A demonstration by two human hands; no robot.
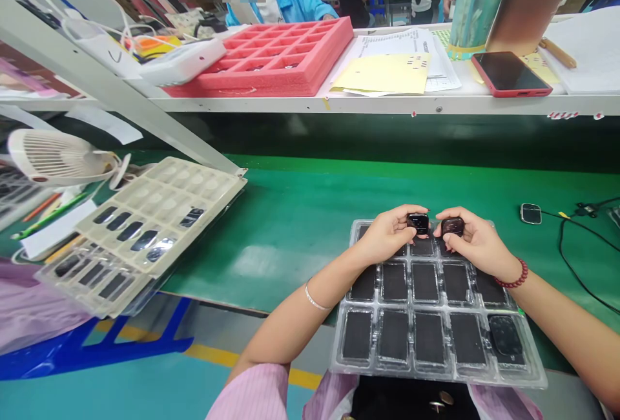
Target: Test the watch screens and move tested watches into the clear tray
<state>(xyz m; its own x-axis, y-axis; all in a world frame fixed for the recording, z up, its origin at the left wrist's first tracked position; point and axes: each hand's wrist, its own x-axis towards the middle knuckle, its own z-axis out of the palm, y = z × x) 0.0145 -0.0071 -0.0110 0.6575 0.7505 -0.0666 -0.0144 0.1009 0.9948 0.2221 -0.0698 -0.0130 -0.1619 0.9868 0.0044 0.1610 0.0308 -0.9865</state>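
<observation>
The left hand (387, 236) has its fingers (405, 236) closed on a small black watch piece (418, 223). The right hand (471, 239) pinches a dark, shiny piece (452, 226) — both are over the top row of the clear tray (436, 373). They look light, hard and maybe slippery, and a shiny face might scratch or crack — so hold the sides.

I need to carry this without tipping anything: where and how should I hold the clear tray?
Probably the left and right rims of the clear tray, one hand from each side: it is wide, with rows of pockets, and a rounded black piece sits in the near right one, so keep it level.
</observation>
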